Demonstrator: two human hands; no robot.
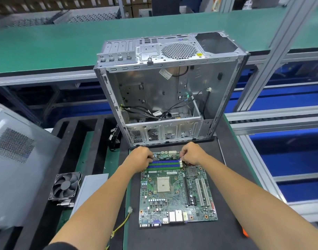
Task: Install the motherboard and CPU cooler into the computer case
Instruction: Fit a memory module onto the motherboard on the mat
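Note:
A green motherboard lies flat on the dark mat in front of me, its empty CPU socket near the middle. My left hand grips the board's far left corner beside the blue and green memory slots. My right hand pinches the far right corner with curled fingers. Just beyond the board the open silver computer case lies on its side, loose black cables on its floor. The CPU cooler, a black fan on a metal heatsink, sits on the mat to the left.
The grey case side panel leans at the far left. A yellow-and-black cable with a white plug lies by the board's left edge. A green conveyor belt runs behind the case. Aluminium frame posts and blue bins stand to the right.

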